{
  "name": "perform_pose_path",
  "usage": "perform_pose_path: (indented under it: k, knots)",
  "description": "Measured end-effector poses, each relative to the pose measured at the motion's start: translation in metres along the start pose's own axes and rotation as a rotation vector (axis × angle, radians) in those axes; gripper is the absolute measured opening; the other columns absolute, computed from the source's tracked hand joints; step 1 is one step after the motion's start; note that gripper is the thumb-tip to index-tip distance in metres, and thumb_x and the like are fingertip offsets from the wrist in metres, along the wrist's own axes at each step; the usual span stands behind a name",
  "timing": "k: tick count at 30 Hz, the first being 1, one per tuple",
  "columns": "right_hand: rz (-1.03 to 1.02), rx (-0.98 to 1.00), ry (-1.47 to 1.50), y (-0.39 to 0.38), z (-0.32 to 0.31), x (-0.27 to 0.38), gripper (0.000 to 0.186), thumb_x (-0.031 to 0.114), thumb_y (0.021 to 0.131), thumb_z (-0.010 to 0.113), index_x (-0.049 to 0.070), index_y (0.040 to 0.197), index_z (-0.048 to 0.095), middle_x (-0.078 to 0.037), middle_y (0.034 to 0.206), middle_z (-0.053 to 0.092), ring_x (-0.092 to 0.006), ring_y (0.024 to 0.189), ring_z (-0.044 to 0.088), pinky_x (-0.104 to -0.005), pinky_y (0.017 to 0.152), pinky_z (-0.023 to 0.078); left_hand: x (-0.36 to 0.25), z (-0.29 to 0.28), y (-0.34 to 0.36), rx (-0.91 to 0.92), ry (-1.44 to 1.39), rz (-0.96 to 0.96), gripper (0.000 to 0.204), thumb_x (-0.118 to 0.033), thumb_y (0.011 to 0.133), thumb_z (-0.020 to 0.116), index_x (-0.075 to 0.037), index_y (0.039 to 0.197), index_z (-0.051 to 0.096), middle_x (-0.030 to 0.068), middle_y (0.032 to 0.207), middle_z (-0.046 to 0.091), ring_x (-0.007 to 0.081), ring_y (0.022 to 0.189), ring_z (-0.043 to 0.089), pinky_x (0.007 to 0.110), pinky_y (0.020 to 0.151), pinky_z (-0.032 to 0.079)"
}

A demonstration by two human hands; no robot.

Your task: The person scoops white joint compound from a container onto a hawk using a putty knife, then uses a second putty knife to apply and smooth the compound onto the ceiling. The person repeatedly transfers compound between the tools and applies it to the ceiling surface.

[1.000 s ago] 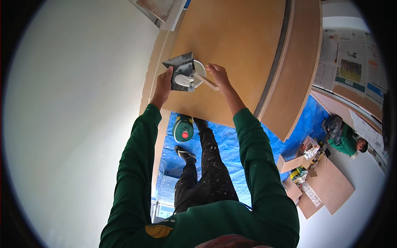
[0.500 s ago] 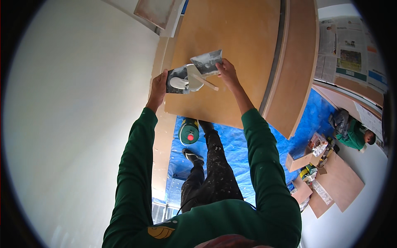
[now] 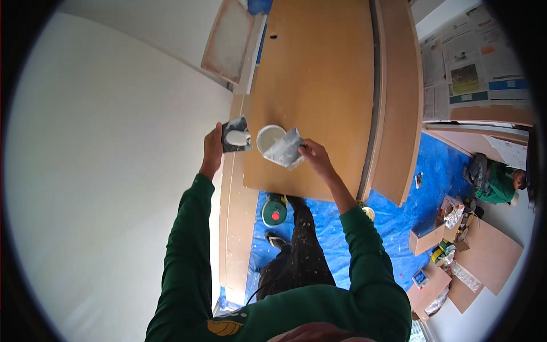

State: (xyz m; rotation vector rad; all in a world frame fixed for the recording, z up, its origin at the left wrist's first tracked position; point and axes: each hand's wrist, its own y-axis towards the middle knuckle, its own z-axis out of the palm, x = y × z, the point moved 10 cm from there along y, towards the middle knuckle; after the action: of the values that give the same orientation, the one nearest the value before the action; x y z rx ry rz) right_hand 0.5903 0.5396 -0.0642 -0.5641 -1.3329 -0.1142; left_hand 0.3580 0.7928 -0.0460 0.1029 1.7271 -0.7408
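My left hand (image 3: 212,149) grips a dark flat putty spreader (image 3: 232,147) by its left edge. A thick white blob of putty (image 3: 237,137) lies on its face. To the right, on the brown board, stands a round white tub (image 3: 270,127) whose inside looks pale. My right hand (image 3: 315,155) pinches a second grey, white-smeared spreader (image 3: 285,149) by its right side. That spreader overlaps the tub's lower right rim in the picture; I cannot tell whether they touch.
Below the brown board (image 3: 319,80), a green canister with a red cap (image 3: 276,216) stands on blue sheeting (image 3: 376,245). A pale wall (image 3: 119,171) rises at left. Cardboard boxes (image 3: 427,239) sit at right, near another person in green (image 3: 494,181). Newspaper (image 3: 473,62) covers a far-right surface.
The two spreaders have moved apart, and the right one has come lower, beside the tub. A wooden-handled pale blade seen between them earlier no longer shows. The view has shifted.
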Motion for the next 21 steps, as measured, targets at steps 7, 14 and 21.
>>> perform_pose_path:
  k: [7, 14, 21]
  knots:
    - [0.042, -0.149, 0.893, -0.081, 0.000, 0.066, 0.033, 0.029, 0.102, 0.051, 0.006, 0.125, 0.060, -0.007, 0.116, 0.069, -0.0207, 0.112, 0.063, -0.0372, 0.098, 0.049, -0.178, 0.001, -0.121, -0.064, -0.093, 0.274, 0.057, -0.043, 0.108, 0.035, 0.005, 0.109, 0.065, 0.0034, 0.093, 0.067, 0.0085, 0.079, 0.061, 0.024, 0.071, 0.051]
    - [0.011, -0.028, 1.254, -0.171, 0.063, 0.170, 0.047, 0.034, 0.104, 0.045, 0.005, 0.141, 0.044, -0.013, 0.140, 0.054, -0.0306, 0.129, 0.052, -0.0486, 0.113, 0.038, -0.257, 0.009, -0.254, 0.176, -0.661, 0.216, 0.053, -0.043, 0.107, 0.038, 0.001, 0.132, 0.053, 0.0110, 0.127, 0.063, 0.0215, 0.118, 0.061, 0.036, 0.103, 0.047]
    - [-0.164, -0.064, 1.194, -0.262, 0.123, 0.259, 0.044, 0.036, 0.105, 0.042, 0.006, 0.135, 0.051, -0.012, 0.131, 0.061, -0.0293, 0.122, 0.059, -0.0457, 0.108, 0.044, -0.309, -0.026, -0.356, 0.333, -0.775, 0.226, 0.050, -0.044, 0.107, 0.038, -0.006, 0.137, 0.051, 0.0069, 0.132, 0.061, 0.0204, 0.122, 0.058, 0.037, 0.106, 0.044]
